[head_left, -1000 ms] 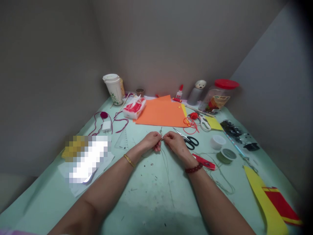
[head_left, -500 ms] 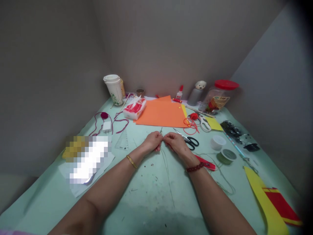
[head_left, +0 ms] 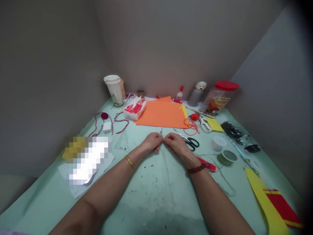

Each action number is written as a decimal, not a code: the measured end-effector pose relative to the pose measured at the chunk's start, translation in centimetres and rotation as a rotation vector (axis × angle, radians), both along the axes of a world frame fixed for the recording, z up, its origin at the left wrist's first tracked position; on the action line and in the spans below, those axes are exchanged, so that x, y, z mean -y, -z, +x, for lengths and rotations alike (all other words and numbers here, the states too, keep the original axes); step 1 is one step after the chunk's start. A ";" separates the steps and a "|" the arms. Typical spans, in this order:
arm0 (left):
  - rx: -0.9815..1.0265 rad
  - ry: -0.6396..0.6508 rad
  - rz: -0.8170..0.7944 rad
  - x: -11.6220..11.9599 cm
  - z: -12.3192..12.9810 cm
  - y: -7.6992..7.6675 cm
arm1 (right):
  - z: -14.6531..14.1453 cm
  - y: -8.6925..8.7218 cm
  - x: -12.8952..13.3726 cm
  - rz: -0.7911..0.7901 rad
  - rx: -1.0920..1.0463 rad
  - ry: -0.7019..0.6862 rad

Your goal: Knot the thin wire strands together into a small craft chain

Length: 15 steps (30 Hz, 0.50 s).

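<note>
Thin green cord (head_left: 168, 171) runs from between my hands down the table toward me, its ends loose. My left hand (head_left: 154, 141) is closed in a pinch on the cord, with a gold bracelet on the wrist. Close beside it on the right, my right hand (head_left: 173, 141) also pinches the cord; a dark red bead bracelet is on that wrist. A small metal piece (head_left: 161, 132) shows just beyond the fingertips. The knot or crossing between the fingers is too small to make out. Black-handled scissors (head_left: 193, 143) lie right of my right hand, blades partly behind it.
Orange sheets (head_left: 161, 114) lie beyond my hands, beside a tissue pack (head_left: 135, 109). A clear set square (head_left: 122, 142) is at left. To the right are red cord (head_left: 192, 126), white scissors (head_left: 205, 124), a green cord spool (head_left: 227, 158) and a red-lidded jar (head_left: 217, 98).
Both hands have shifted very slightly, with their fingertips still close together on the cord. The other items look the same.
</note>
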State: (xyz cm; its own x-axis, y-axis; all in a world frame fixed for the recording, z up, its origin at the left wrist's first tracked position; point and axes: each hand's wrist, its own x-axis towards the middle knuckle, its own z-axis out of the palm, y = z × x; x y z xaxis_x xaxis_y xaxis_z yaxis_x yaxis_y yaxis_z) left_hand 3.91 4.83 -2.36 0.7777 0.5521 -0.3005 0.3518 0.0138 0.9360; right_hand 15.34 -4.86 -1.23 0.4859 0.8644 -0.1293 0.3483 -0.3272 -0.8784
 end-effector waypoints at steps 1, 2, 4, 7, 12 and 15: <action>-0.013 -0.011 0.024 0.1 0.1 0.1 | 0.1 0.0 0.0 0.016 0.045 -0.008; -0.020 -0.022 0.040 0.2 0.1 0.2 | 0.1 0.0 -0.1 0.028 0.091 -0.015; -0.024 -0.049 0.060 0.3 0.2 0.4 | 0.1 -0.2 -0.1 0.028 0.173 -0.026; -0.007 -0.074 0.059 0.4 0.3 0.4 | -0.1 -0.6 -0.2 -0.029 0.242 -0.014; 0.037 0.014 -0.116 0.1 -0.3 -0.5 | -0.5 -0.4 -0.1 -0.026 0.232 0.038; 0.020 0.043 -0.169 -0.2 -0.9 -1.1 | -0.4 -0.3 -0.1 -0.003 0.200 0.033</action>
